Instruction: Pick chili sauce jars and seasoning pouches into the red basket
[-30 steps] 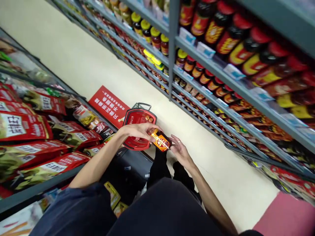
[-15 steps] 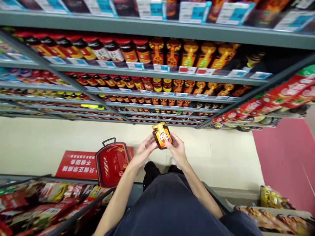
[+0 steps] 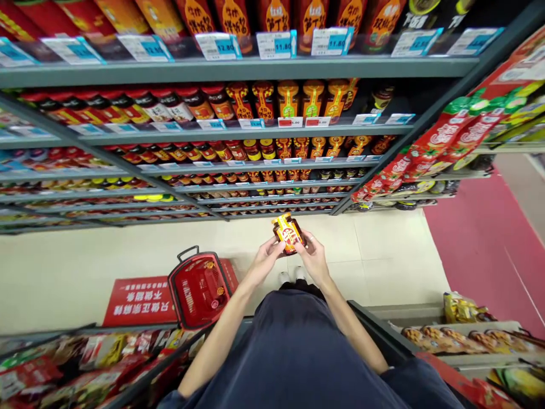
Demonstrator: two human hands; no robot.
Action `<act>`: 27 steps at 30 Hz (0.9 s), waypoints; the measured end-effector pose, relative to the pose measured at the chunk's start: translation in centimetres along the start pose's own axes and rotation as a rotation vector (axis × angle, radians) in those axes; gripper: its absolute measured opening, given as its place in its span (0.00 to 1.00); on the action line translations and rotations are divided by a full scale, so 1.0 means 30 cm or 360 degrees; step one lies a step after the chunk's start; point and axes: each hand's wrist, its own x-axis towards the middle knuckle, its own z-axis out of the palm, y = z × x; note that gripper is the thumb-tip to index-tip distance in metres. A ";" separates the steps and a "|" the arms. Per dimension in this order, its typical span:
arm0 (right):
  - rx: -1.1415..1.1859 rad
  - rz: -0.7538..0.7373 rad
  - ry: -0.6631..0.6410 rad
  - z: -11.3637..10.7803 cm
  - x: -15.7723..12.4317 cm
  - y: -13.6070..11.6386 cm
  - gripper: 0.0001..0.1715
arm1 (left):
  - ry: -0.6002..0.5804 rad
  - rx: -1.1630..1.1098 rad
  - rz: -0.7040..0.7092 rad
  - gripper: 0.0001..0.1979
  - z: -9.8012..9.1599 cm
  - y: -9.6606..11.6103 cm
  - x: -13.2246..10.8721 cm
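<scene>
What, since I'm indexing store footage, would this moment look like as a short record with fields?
Held item: yellow-lidded sauce jar, label facing the camera
Left hand: gripping the jar's left side
Right hand: gripping its right side, thumb at the label
Basket: red shopping basket with black rim, on the floor to the person's left, holding a few small items
Floor: red panel with white Chinese lettering, partly behind the basket
Ahead: grey shelves with rows of sauce jars and price tags
</scene>
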 end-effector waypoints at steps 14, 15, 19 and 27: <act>-0.0202 0.0114 0.0152 0.080 -0.239 0.071 0.23 | -0.0194 -0.0034 -0.0039 0.27 -0.153 -0.091 -0.158; -0.0209 0.0113 0.0146 0.086 -0.240 0.073 0.23 | -0.0199 -0.0012 -0.0027 0.27 -0.160 -0.086 -0.162; -0.0224 0.0097 0.0076 0.108 -0.232 0.077 0.23 | -0.0211 0.0065 0.0006 0.25 -0.196 -0.074 -0.164; -0.0126 0.0140 0.0003 0.040 -0.203 0.088 0.25 | -0.0105 0.0120 -0.0061 0.30 -0.137 -0.079 -0.141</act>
